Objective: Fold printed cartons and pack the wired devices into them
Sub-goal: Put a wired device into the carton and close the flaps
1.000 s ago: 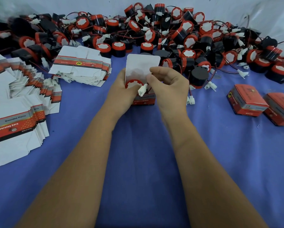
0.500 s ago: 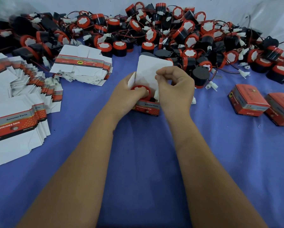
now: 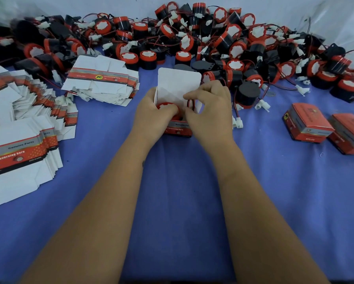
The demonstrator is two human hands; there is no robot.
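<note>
**Horn seated, wire going in**

Both hands meet over one small red-and-black printed cardboard carton point(image 3: 178, 130) standing on the blue cloth-covered table point(image 3: 182, 201). The left hand point(image 3: 153, 115) is curled round the carton's left wall, thumb pressing on the round red-rimmed black horn point(image 3: 167, 106) sitting inside it. The right hand point(image 3: 210, 111) is cupped against the right wall, its fingers bent and nearly closed on the thin red wire point(image 3: 190, 103) looping above the opening. Whether the white plug is already inside I cannot tell.

Just beyond the fingers the carton's white top flap point(image 3: 178, 83) stands upright and open. By my reckoning this is the packing step, nearly done; next the wire must be tucked below the rim, then the flap folded toward the wrists and its tab slotted in.

Left of the grip lie fanned stacks of flat white carton blanks point(image 3: 102, 83); right of it, two closed red cartons point(image 3: 307, 125). Farthest off, a heap of loose red-and-black wired horns point(image 3: 213, 39).
</note>
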